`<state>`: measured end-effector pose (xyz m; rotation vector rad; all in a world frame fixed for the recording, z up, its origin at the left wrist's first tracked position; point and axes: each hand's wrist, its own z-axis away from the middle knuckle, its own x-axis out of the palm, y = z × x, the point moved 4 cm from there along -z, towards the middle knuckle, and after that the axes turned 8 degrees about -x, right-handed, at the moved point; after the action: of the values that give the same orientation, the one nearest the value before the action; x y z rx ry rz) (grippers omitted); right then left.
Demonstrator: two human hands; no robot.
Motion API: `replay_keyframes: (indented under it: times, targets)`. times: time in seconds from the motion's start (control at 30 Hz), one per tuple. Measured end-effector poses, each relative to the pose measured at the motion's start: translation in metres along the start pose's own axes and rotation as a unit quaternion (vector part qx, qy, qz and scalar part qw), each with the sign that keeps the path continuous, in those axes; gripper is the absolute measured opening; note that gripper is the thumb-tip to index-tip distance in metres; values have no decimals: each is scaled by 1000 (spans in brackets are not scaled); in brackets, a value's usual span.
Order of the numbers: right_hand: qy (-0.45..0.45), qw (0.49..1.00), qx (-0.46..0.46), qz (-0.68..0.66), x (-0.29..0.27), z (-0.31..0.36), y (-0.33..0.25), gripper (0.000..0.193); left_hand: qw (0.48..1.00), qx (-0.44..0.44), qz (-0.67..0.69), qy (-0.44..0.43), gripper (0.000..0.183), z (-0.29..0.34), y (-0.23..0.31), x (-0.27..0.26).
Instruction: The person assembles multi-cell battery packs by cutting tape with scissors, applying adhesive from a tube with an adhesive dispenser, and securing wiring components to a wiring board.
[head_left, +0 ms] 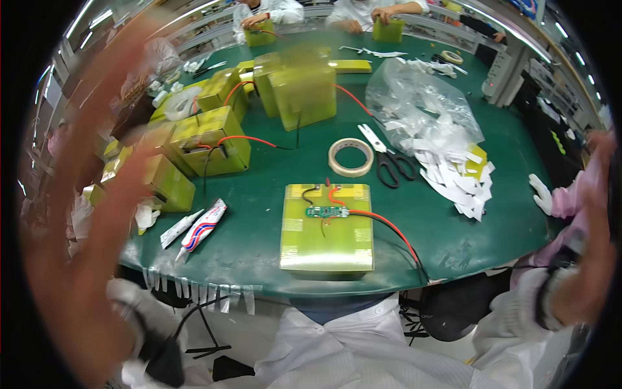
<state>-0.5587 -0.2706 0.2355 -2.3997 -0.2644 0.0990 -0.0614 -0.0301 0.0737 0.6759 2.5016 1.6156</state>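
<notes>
My left hand (84, 259), large and blurred, is raised at the left with its fingers spread and nothing in them. At the right edge my right hand (589, 259) is raised too, its blurred fingers stretched upward; I see nothing held. Between them, at the table's near edge, lies a battery pack (327, 243) wrapped in yellow-green sheet. A small green circuit board (327, 212) sits on its top, with red and black wires (395, 233) running off to the right. Neither hand touches the pack. Two glue tubes (204, 228) lie near my left hand.
Beyond the pack are a masking tape roll (350, 157), scissors (389, 159), a clear plastic bag (421, 104) and white strips (457, 181). Several wrapped packs (214, 142) stand left and centre. Tape pieces (194, 288) hang from the green table's edge (492, 259). Co-workers sit opposite and right.
</notes>
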Motion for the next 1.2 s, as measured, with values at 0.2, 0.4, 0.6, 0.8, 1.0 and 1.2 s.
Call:
replay_keyframes:
  times: [0.2,0.4,0.6,0.8,1.0,1.2]
  targets:
    - [-15,999,-21,-24,5,21,-26,30,982,-85,-77,147,49,15,155,-320]
    - [-39,988,-147,12,7,18,-35,29,984,49,-109,134,50,15,137,-270]
    - [-42,981,-191,17,9,19,-33,27,975,97,-139,147,52,-26,129,-149]
    - [-63,992,-106,20,13,36,-22,26,970,35,-119,209,54,-32,95,-39]
    - [-84,985,-149,35,17,24,-1,25,960,91,-132,231,56,-84,41,22]
    - [-97,992,-70,28,22,44,-4,24,949,26,-130,285,58,-97,31,100]
